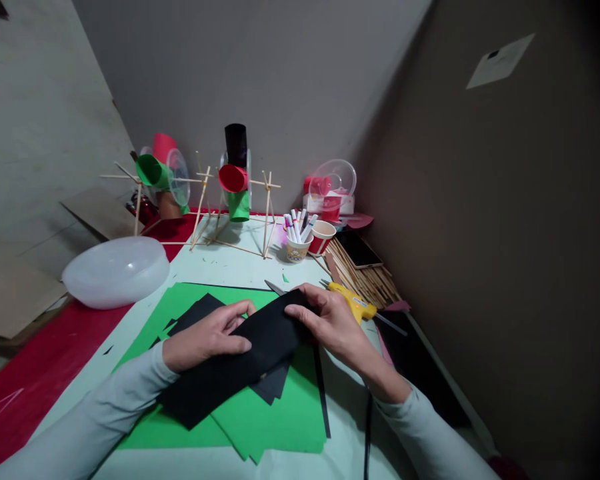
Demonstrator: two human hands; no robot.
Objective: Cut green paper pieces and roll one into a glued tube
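A long strip of black paper [240, 363] is held between my two hands, tilted up toward the right. My left hand [207, 337] pinches its upper edge near the middle, thumb on top. At the strip's right end my right hand [333, 323] grips it between thumb and fingers. Below lie green paper sheets [280, 433] and smaller black paper pieces [275, 383], partly hidden by the strip. The tip of a pair of scissors [274, 287] shows behind the strip; the rest is covered. Just beyond my right hand rests a yellow glue gun [353, 301].
Two wooden-stick frames bear paper-tube wheels, the left wheel [163, 170] and the middle wheel [236, 177]. A cup of markers [297, 248], a red-and-white cup [322, 238], wooden sticks [365, 277] and a phone [359, 249] lie at the right back. A clear plastic bowl [117, 270] sits left.
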